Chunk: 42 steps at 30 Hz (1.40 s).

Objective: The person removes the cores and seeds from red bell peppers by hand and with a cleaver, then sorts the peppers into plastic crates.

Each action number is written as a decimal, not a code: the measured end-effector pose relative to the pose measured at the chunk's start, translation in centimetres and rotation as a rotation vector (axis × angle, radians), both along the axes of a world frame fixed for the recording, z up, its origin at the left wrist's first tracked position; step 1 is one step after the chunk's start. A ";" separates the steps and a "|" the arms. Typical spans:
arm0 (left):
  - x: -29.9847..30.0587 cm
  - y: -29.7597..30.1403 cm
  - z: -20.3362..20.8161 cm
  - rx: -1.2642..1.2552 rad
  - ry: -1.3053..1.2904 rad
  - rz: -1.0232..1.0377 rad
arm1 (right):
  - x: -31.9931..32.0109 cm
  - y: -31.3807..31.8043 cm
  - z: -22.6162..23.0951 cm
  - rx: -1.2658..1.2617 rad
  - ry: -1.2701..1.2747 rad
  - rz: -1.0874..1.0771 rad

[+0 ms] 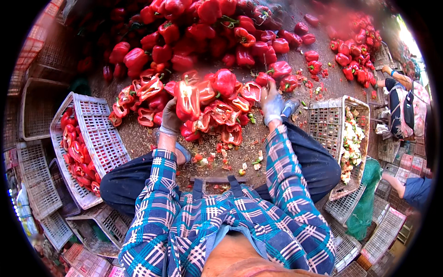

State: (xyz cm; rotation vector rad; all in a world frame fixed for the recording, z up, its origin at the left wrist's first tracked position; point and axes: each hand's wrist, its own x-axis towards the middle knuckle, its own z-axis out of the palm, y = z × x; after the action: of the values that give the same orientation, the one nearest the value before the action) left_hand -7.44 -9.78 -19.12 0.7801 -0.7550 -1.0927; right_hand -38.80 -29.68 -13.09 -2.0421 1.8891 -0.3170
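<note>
Left hand grasping one halved red pepper, raising it above heap of cut peppers on floor. Right hand reaching into heap's right edge; grip unclear. Two crates flanking heap: pepper crate left, scraps crate right.

Both forearms came up from the lower edge in blue, white and teal plaid sleeves and reached forward, roughly parallel and apart. The left hand, in a dark grey glove, was raised with its back toward the camera and its fingers closed in a grip. The right hand, in a pale, stained glove, stretched a little farther out, palm down, fingers curled downward.
</note>
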 end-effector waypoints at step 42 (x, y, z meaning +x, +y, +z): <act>-10.8 5.3 13.9 0.405 -0.135 -0.129 | 6.1 13.6 11.0 -0.051 -0.220 0.775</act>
State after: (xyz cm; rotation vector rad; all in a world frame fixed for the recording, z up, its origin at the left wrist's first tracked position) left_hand -18.24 -4.47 -5.19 1.1696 -0.7130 -1.3413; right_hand -32.71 -16.12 -2.09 -2.4588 0.8690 -0.3584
